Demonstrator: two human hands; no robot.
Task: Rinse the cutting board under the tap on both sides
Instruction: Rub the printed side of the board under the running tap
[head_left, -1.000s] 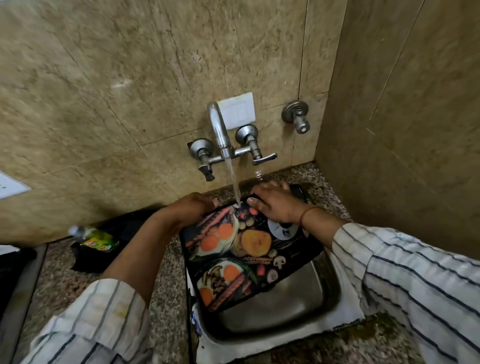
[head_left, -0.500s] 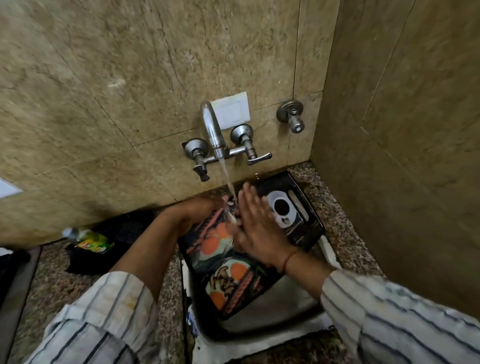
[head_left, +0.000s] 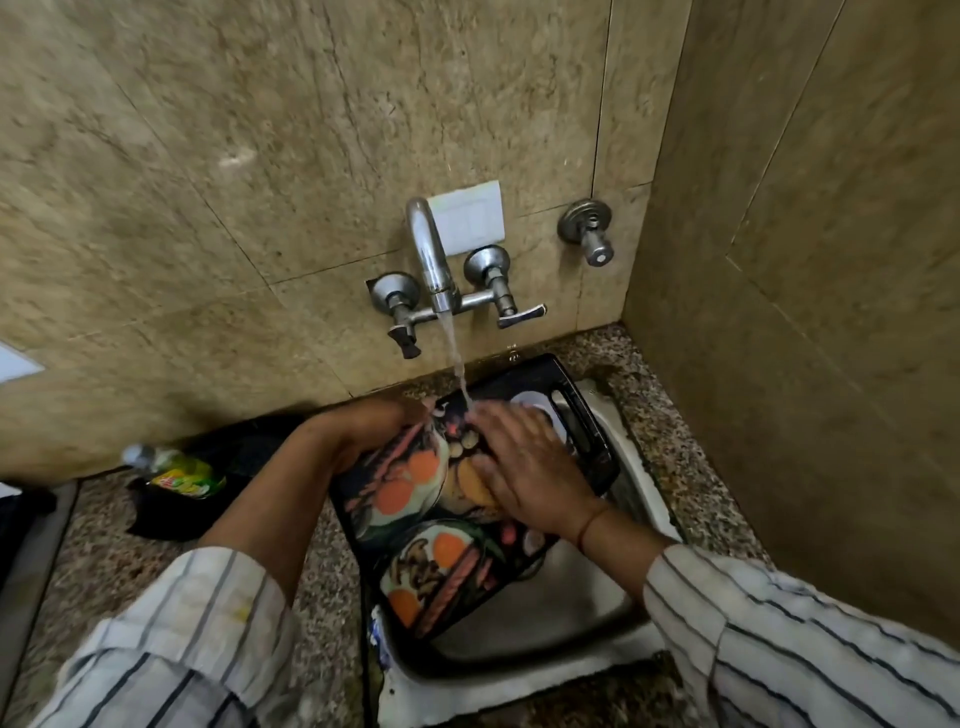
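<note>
A black cutting board (head_left: 431, 566) printed with vegetables and mushrooms lies tilted over the steel sink (head_left: 561, 623), picture side up. Its handle slot points to the far right. My left hand (head_left: 363, 431) grips the board's far left edge. My right hand (head_left: 524, 467) lies flat on the printed face with fingers spread, just under the water. The tap (head_left: 434, 260) on the wall runs, and its stream lands on the board's far end by my right fingertips.
A green-labelled bottle (head_left: 176, 475) lies on a dark cloth on the granite counter (head_left: 104, 561) to the left. A separate wall valve (head_left: 589, 231) sticks out right of the tap. The tiled side wall stands close on the right.
My right hand has slid over the board's face, from the far right corner towards the middle and back under the stream. My left hand keeps its hold.
</note>
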